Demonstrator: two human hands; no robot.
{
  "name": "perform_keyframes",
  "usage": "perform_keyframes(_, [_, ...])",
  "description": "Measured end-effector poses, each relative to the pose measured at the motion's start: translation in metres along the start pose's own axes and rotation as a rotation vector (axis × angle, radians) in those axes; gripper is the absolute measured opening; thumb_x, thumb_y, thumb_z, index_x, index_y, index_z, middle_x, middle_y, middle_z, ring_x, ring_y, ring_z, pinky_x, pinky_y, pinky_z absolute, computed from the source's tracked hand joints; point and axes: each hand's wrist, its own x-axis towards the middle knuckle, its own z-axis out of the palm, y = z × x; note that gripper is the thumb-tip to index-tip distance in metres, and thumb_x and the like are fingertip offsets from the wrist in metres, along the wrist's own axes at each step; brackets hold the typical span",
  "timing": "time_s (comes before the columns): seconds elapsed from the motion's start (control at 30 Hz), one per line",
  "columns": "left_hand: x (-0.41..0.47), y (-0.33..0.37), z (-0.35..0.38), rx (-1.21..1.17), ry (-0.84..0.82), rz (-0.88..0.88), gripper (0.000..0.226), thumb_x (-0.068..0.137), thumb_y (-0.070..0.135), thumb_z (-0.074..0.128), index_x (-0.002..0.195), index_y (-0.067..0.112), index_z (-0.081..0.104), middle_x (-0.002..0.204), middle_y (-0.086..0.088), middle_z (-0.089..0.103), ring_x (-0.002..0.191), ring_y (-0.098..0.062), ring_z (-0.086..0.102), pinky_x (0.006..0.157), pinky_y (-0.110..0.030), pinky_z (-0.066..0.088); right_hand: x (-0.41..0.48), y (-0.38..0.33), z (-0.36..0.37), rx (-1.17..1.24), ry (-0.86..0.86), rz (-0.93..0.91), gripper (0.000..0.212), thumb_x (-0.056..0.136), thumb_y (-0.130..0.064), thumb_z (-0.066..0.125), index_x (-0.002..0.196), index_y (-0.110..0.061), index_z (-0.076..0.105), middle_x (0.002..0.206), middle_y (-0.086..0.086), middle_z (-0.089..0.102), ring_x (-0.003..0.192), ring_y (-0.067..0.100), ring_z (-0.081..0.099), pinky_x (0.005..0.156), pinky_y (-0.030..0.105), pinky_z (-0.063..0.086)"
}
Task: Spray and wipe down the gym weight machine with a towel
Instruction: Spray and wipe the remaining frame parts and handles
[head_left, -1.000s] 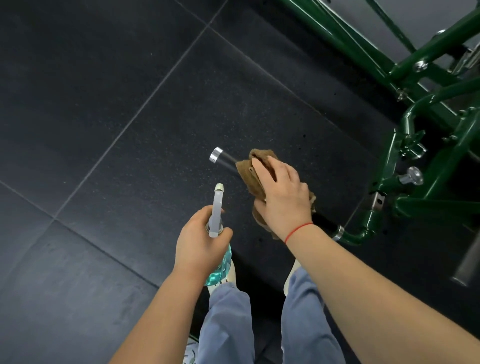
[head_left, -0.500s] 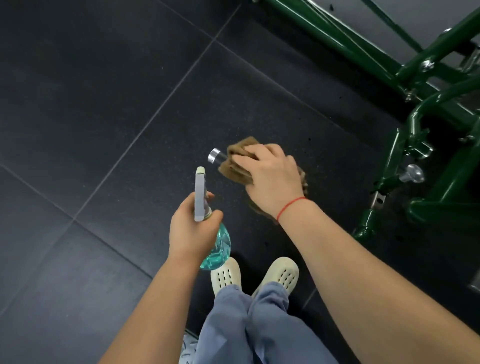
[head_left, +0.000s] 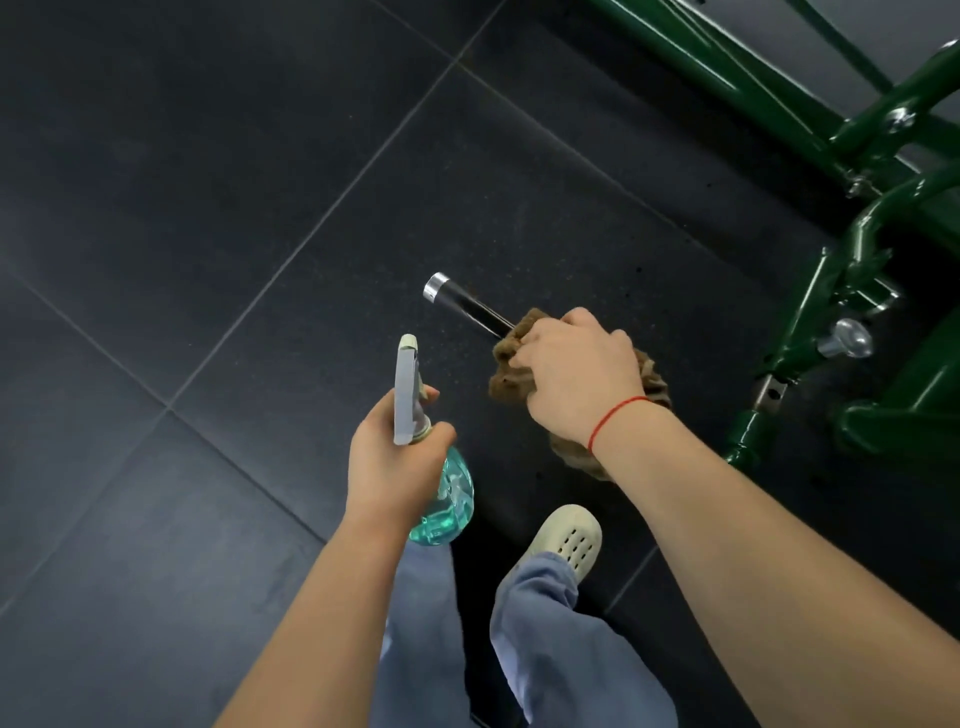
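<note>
Dark grey rubber floor tiles (head_left: 208, 260) with pale seams fill most of the downward view. At the upper right stands the glossy green tubular steel frame of the weight machine (head_left: 779, 104), with a silver pull-knob (head_left: 847, 338) on 1 of its posts.

A black bar with a chrome end cap (head_left: 462, 304) juts out from the frame over the floor. The right hand (head_left: 576, 374) is curled around a crumpled brown cloth towel (head_left: 506, 374), clamping it onto the bar partway along. The capped end is bare beyond the fingers. Loose folds of towel hang below the wrist.

The left hand (head_left: 384, 462) grips the neck of a clear teal plastic spray bottle with a grey trigger head (head_left: 447, 499), held just beside the bar with its nozzle pointing forward. 1 cream perforated clog (head_left: 566, 540) stands on the floor below the 2 hands.

Likely risks:
- The bar looks smooth, so a hard stroke toward the cap could carry hand and towel off the end.
- The hanging folds wipe nothing and may snag on the frame.
- A stray squeeze of the trigger would wet the floor near the foot rather than the bar, making it slippery.
</note>
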Motion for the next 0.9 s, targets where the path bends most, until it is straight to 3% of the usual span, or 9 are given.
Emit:
perform_keyframes(0.13, [0.032, -0.009, 0.006, -0.037, -0.007, 0.068, 0.031, 0.082, 0.003, 0.070, 0.098, 0.029, 0.068, 0.093, 0.005, 0.065, 0.078, -0.013, 0.058, 0.077, -0.036, 0.050, 0.017, 0.004, -0.002, 0.130, 0.189, -0.068, 0.039, 0.090, -0.030, 0.065, 0.128, -0.034, 0.063, 0.130, -0.008, 0.056, 0.122, 0.023, 0.045, 0.098, 0.049, 0.046])
perform_keyframes(0.23, [0.066, -0.016, 0.009, -0.105, -0.022, 0.105, 0.023, 0.082, 0.000, 0.071, 0.093, 0.019, 0.065, 0.081, -0.001, 0.059, 0.067, -0.013, 0.052, 0.067, -0.034, 0.047, 0.038, -0.008, 0.008, 0.114, 0.384, -0.274, 0.044, 0.081, -0.022, 0.070, 0.125, -0.027, 0.069, 0.132, -0.005, 0.061, 0.123, 0.028, 0.049, 0.087, 0.051, 0.049])
perform_keyframes(0.37, [0.114, -0.020, 0.002, -0.149, -0.004, 0.157, 0.020, 0.080, -0.005, 0.071, 0.082, 0.008, 0.056, 0.070, -0.010, 0.047, 0.066, -0.020, 0.046, 0.061, -0.033, 0.039, 0.068, -0.032, 0.019, -0.131, 0.395, -0.368, 0.050, 0.090, -0.025, 0.061, 0.140, -0.030, 0.055, 0.151, -0.009, 0.044, 0.136, 0.027, 0.037, 0.097, 0.048, 0.041])
perform_keyframes(0.53, [0.154, -0.016, -0.014, -0.056, -0.187, 0.334, 0.018, 0.074, -0.001, 0.076, 0.079, 0.016, 0.071, 0.070, -0.016, 0.057, 0.069, -0.019, 0.053, 0.064, -0.032, 0.047, 0.073, -0.027, 0.038, -0.100, 0.348, -0.322, 0.064, 0.091, -0.035, 0.062, 0.149, -0.041, 0.036, 0.165, -0.011, 0.012, 0.146, 0.030, 0.020, 0.103, 0.056, 0.037])
perform_keyframes(0.6, [0.164, -0.009, -0.013, -0.036, -0.226, 0.366, 0.022, 0.064, 0.012, 0.070, 0.082, 0.001, 0.069, 0.073, -0.012, 0.056, 0.070, -0.021, 0.052, 0.067, -0.037, 0.046, 0.071, -0.023, 0.040, -0.119, 0.334, -0.312, 0.063, 0.091, -0.037, 0.058, 0.149, -0.043, 0.033, 0.164, -0.011, 0.010, 0.138, 0.029, 0.030, 0.099, 0.050, 0.043])
perform_keyframes(0.67, [0.170, -0.001, -0.012, -0.057, -0.284, 0.407, 0.027, 0.062, 0.013, 0.066, 0.086, 0.007, 0.073, 0.081, -0.010, 0.068, 0.074, -0.022, 0.063, 0.072, -0.038, 0.052, 0.073, -0.017, 0.034, -0.116, 0.338, -0.361, 0.057, 0.086, -0.037, 0.056, 0.142, -0.041, 0.046, 0.156, -0.011, 0.029, 0.120, 0.022, 0.045, 0.092, 0.041, 0.049])
perform_keyframes(0.77, [0.173, 0.004, -0.015, -0.059, -0.343, 0.503, 0.028, 0.065, 0.007, 0.069, 0.088, 0.018, 0.077, 0.087, -0.011, 0.077, 0.081, -0.020, 0.074, 0.068, -0.029, 0.058, 0.076, -0.001, 0.008, 0.080, 0.254, -0.418, 0.043, 0.073, -0.036, 0.053, 0.112, -0.039, 0.070, 0.118, -0.014, 0.065, 0.101, 0.012, 0.062, 0.086, 0.036, 0.053])
perform_keyframes(0.83, [0.168, 0.003, -0.014, -0.060, -0.346, 0.533, 0.025, 0.076, -0.005, 0.070, 0.092, 0.014, 0.076, 0.085, -0.013, 0.077, 0.076, -0.018, 0.076, 0.061, -0.021, 0.057, 0.076, 0.012, -0.010, 0.228, 0.204, -0.295, 0.033, 0.073, -0.032, 0.058, 0.101, -0.035, 0.075, 0.095, -0.010, 0.072, 0.089, 0.009, 0.066, 0.081, 0.034, 0.055])
perform_keyframes(0.9, [0.165, 0.001, -0.013, -0.062, -0.338, 0.558, 0.027, 0.082, -0.011, 0.063, 0.092, 0.012, 0.075, 0.085, -0.012, 0.076, 0.076, -0.020, 0.076, 0.062, -0.023, 0.059, 0.082, 0.018, -0.018, 0.326, 0.281, -0.186, 0.021, 0.072, -0.028, 0.063, 0.090, -0.027, 0.074, 0.077, -0.007, 0.069, 0.078, 0.011, 0.065, 0.071, 0.031, 0.054])
